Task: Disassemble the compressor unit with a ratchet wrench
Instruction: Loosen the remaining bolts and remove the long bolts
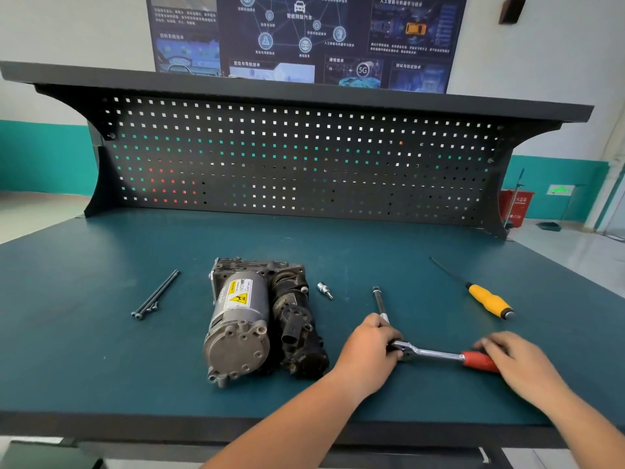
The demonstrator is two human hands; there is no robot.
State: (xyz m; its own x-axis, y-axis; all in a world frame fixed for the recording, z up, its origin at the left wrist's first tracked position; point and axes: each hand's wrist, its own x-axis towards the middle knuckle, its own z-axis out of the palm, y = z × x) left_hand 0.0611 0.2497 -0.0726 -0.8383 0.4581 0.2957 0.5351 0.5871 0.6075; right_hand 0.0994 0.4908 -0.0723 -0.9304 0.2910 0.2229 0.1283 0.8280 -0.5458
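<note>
left hand (370,348) clenches the ratchet wrench (439,354) at its head, likely seating the extension bar (379,302); right hand (517,362) covers its red handle, grip unclear. compressor unit (260,319) lies beside the left hand on the workbench (101,350).

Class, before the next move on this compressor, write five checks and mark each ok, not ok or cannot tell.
1. Ratchet wrench in hand: ok; left hand at its head, right hand on the red handle.
2. Extension bar seated in the head: cannot tell; left hand hides the joint.
3. Small socket bit fitted: not ok; it lies loose, apart from the bar.
4. Compressor unit steadied: not ok; no hand touches it.
5. Long bolts set aside: ok; left of the unit.
</note>
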